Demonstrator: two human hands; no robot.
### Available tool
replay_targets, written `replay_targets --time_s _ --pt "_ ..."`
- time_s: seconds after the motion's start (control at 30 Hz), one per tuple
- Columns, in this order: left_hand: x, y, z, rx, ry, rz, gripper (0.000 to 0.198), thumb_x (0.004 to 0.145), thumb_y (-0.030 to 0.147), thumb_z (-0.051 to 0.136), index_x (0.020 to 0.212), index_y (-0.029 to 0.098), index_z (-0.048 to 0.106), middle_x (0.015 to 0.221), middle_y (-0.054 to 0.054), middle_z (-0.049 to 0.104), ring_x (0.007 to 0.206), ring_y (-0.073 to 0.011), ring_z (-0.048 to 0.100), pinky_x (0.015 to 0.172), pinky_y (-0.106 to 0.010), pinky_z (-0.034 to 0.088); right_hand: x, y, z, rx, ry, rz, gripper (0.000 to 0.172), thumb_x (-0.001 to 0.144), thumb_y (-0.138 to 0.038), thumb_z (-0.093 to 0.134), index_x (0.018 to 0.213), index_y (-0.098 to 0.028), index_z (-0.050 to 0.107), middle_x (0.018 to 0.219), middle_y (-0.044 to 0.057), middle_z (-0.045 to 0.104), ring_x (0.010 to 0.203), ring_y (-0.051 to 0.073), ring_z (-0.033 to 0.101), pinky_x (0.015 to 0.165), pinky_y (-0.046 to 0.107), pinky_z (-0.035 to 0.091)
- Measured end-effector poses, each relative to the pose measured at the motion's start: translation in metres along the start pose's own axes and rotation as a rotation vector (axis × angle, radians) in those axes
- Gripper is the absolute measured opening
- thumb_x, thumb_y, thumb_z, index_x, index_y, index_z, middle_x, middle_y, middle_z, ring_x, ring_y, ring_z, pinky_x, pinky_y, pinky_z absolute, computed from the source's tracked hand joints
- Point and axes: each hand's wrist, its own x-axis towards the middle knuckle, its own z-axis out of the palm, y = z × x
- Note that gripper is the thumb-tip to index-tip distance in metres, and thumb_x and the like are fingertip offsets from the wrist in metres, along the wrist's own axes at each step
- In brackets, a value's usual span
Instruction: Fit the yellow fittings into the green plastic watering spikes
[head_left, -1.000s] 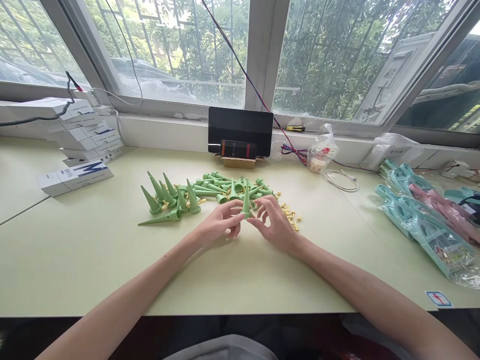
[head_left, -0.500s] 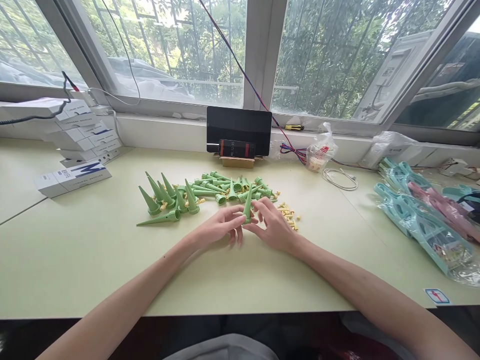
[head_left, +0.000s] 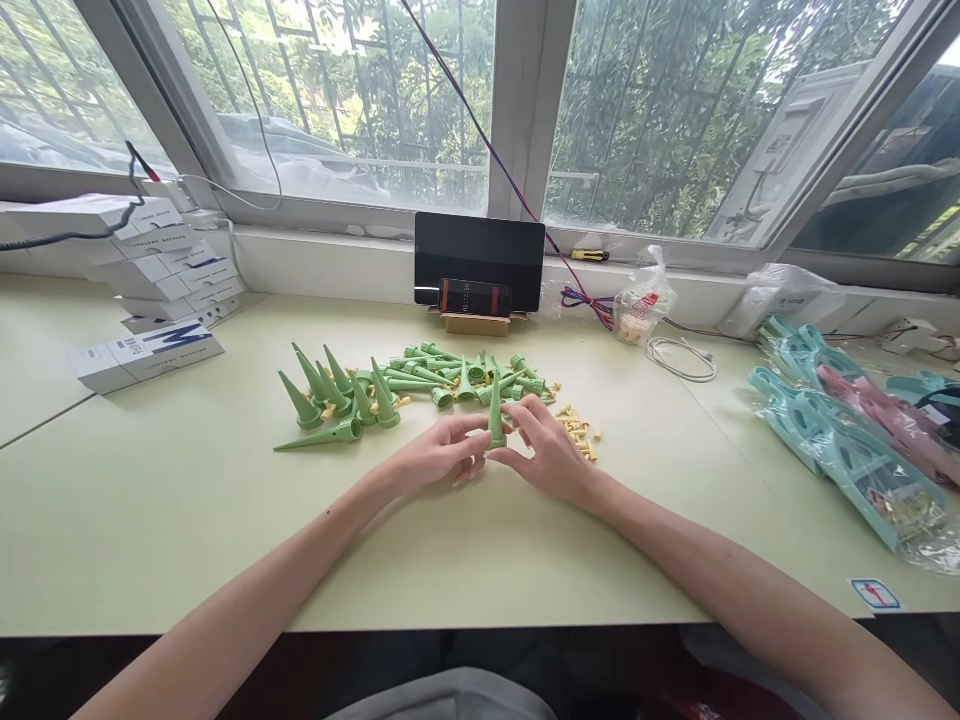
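Observation:
A green plastic watering spike (head_left: 495, 415) stands point-up between my hands, its wide collar low over the table. My left hand (head_left: 439, 452) grips the collar from the left with thumb and fingers, the other fingers curled beneath. From the right, my right hand (head_left: 551, 450) closes on the same spike with its thumb at the base and its fingers behind. Part of the collar is hidden by the fingers. Small yellow plugs (head_left: 577, 432) lie beside my right hand. Beyond my hands is a pile of loose green spikes (head_left: 424, 372); several upright spikes (head_left: 337, 392) stand to the left.
A phone (head_left: 475, 298) leans against a dark tablet (head_left: 480, 255) at the back. White boxes (head_left: 150, 357) are stacked at left. Bagged turquoise plastic items (head_left: 832, 430) lie at right, near a white cable (head_left: 681, 360) and a bagged cup (head_left: 641, 305).
The lower fingers of my left hand have curled in toward the spike. The spike has tilted slightly more upright and sits a little lower. My right hand has hardly moved.

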Motion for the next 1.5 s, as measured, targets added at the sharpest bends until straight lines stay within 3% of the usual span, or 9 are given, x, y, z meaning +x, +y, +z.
replay_targets --time_s 0.5,0.7,0.93,1.17,1.3,1.5 --pt "0.001 0.001 0.0 0.025 0.062 -0.011 0.045 0.091 0.049 0.052 0.123 0.018 0.06 0.065 0.001 0.053 0.051 -0.0093 0.048 0.05 -0.023 0.043 0.0 -0.001 -0.001 -0.002 -0.029 0.018 0.04 0.092 -0.049 0.056 0.118 -0.019 0.051 0.098 0.006 0.052 0.072 0.015 0.051 0.062 0.028 0.045" --pt "0.001 -0.001 0.0 0.087 0.117 0.001 0.045 0.087 0.049 0.058 0.118 0.017 0.061 0.076 -0.003 0.059 0.053 -0.009 0.049 0.048 -0.022 0.042 0.0 -0.003 -0.002 -0.015 -0.071 0.047 0.038 0.094 -0.048 0.054 0.12 -0.021 0.051 0.099 0.005 0.052 0.074 0.015 0.051 0.063 0.027 0.045" --pt "0.001 0.003 0.0 0.189 0.18 -0.006 0.036 0.088 0.049 0.057 0.103 0.017 0.062 0.077 -0.001 0.059 0.051 -0.0079 0.046 0.046 -0.021 0.037 0.0 -0.001 -0.001 -0.037 -0.096 0.058 0.04 0.095 -0.049 0.052 0.122 -0.02 0.051 0.098 0.005 0.053 0.07 0.014 0.05 0.064 0.027 0.045" --pt "0.002 0.003 0.0 0.299 0.315 -0.014 0.045 0.086 0.046 0.06 0.119 0.019 0.048 0.069 0.002 0.062 0.056 -0.0113 0.05 0.052 -0.022 0.036 0.001 0.002 -0.002 -0.084 0.02 0.114 0.03 0.099 -0.04 0.046 0.119 -0.019 0.053 0.098 0.006 0.058 0.063 0.013 0.052 0.06 0.026 0.043" --pt "0.002 -0.001 0.001 0.352 0.302 0.001 0.037 0.088 0.042 0.056 0.116 0.021 0.045 0.058 0.006 0.056 0.053 -0.0107 0.045 0.053 -0.022 0.034 0.003 0.013 -0.006 -0.194 0.122 0.201 0.023 0.097 -0.031 0.048 0.113 -0.018 0.056 0.096 0.006 0.061 0.061 0.013 0.052 0.058 0.026 0.04" --pt "0.003 -0.002 0.002 0.51 0.306 0.018 0.025 0.09 0.041 0.052 0.105 0.021 0.048 0.057 0.007 0.053 0.052 -0.0106 0.041 0.053 -0.022 0.031 0.006 0.024 -0.013 -0.292 0.125 0.296 0.018 0.094 -0.025 0.048 0.106 -0.017 0.058 0.096 0.006 0.061 0.06 0.013 0.052 0.057 0.025 0.038"
